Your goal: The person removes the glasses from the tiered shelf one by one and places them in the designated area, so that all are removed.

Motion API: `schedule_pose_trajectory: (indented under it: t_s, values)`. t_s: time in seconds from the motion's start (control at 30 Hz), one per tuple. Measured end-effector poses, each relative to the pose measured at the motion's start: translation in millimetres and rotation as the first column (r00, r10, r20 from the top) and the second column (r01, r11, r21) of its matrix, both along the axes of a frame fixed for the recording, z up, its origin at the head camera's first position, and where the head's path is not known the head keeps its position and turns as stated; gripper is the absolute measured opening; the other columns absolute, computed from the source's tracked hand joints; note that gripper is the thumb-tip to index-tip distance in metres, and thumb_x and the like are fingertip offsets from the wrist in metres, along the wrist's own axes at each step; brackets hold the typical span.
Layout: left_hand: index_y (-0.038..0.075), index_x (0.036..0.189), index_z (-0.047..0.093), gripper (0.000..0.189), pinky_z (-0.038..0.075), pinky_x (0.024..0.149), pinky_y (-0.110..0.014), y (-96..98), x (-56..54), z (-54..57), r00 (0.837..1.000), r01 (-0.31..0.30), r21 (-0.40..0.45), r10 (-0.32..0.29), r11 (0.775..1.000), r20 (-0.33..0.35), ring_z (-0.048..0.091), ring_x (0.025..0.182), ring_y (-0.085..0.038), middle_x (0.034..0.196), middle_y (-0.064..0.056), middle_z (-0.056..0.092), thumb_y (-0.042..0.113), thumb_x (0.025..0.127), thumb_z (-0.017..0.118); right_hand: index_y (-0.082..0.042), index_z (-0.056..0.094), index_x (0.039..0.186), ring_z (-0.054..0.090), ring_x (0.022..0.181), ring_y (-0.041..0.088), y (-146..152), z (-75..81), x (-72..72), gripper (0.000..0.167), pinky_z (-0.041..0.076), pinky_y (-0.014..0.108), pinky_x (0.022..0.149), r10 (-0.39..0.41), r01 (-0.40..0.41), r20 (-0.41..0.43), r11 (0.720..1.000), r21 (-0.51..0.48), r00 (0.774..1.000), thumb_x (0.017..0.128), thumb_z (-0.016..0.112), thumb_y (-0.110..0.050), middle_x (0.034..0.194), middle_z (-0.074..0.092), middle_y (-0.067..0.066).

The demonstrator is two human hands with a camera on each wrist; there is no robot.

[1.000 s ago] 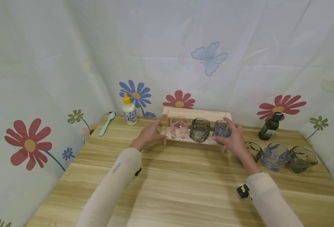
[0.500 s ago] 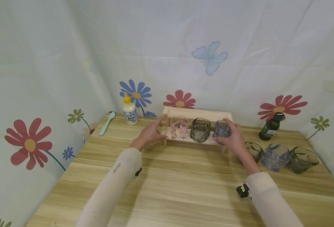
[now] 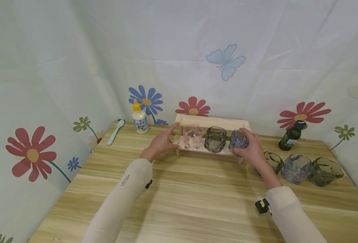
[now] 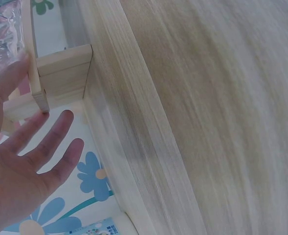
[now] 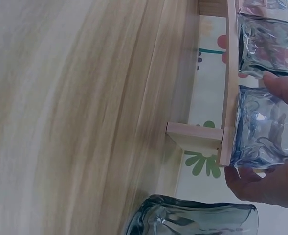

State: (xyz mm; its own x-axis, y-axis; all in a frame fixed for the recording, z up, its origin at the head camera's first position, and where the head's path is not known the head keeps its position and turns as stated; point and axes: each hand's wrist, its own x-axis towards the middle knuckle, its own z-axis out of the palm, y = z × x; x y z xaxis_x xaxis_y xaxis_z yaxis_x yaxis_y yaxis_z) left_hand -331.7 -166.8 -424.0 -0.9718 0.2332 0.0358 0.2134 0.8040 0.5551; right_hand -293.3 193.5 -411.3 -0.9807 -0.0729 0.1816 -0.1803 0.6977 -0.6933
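Little has moved; the right hand (image 3: 252, 148) sits slightly nearer. Left hand (image 3: 160, 143), fingers spread, grasps nothing at the rack's (image 3: 210, 120) left end; then pink glass (image 3: 193, 138), grey glass (image 3: 215, 140), and rightmost aboard, blue glass (image 3: 238, 139), grasped by the right: best settled level before releasing.

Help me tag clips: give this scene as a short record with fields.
Setting: wooden rack on table
On rack, left to right: pink glass, gray glass, blue glass
Right hand: holds the blue glass
Left hand: at rack's left end, beside pink glass
Other glasses: three glasses, right of rack
Bottles: yellow-capped bottle left, green bottle right
Spoon: far left
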Motion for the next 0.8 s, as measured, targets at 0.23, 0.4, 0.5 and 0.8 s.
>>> schedule_pose_trajectory:
  t_s: [0.23,0.4,0.5,0.8]
  values:
    - [0.04,0.158,0.019,0.101,0.054,0.09,-0.049,-0.6,0.8,-1.8,1.0,0.006,0.001,-0.006,1.0,-0.005,0.069,0.098,-0.028,0.142,-0.01,0.059,0.028,0.082,0.083,-0.009,0.035,0.153,0.05,0.116,0.051,4,0.0,2.2,0.088,0.049,0.062,0.088,0.028,-0.028,-0.012,1.0,0.004,1.0,0.08,0.083,-0.02,0.14,0.038,0.034]
    - [0.04,0.158,0.018,0.101,0.054,0.09,-0.049,0.2,0.3,-1.4,1.0,0.006,-0.007,-0.006,1.0,-0.013,0.069,0.098,-0.028,0.141,-0.01,0.059,0.028,0.082,0.083,-0.01,0.034,0.154,0.045,0.123,0.053,7,2.0,4.3,0.089,0.045,0.066,0.091,0.033,-0.033,0.004,0.999,-0.004,0.999,0.081,0.083,-0.023,0.145,0.034,0.034]
    - [0.04,0.158,0.018,0.101,0.054,0.091,-0.05,0.7,0.3,-1.2,1.0,0.003,-0.008,-0.003,1.0,-0.01,0.069,0.098,-0.028,0.142,-0.01,0.059,0.028,0.082,0.084,-0.009,0.034,0.155,0.041,0.127,0.055,10,3.5,6.8,0.089,0.043,0.068,0.095,0.04,-0.04,0.008,0.999,-0.009,0.999,0.082,0.083,-0.022,0.148,0.032,0.034]
    - [0.041,0.158,0.017,0.102,0.054,0.091,-0.05,-0.1,0.7,1.8,1.0,0.002,-0.006,-0.002,1.0,0.008,0.069,0.098,-0.027,0.142,-0.009,0.059,0.029,0.082,0.084,-0.007,0.034,0.154,0.041,0.126,0.054,16,17.0,20.2,0.089,0.042,0.069,0.094,0.056,-0.056,-0.036,0.998,0.013,0.998,0.081,0.083,-0.02,0.146,0.032,0.035]
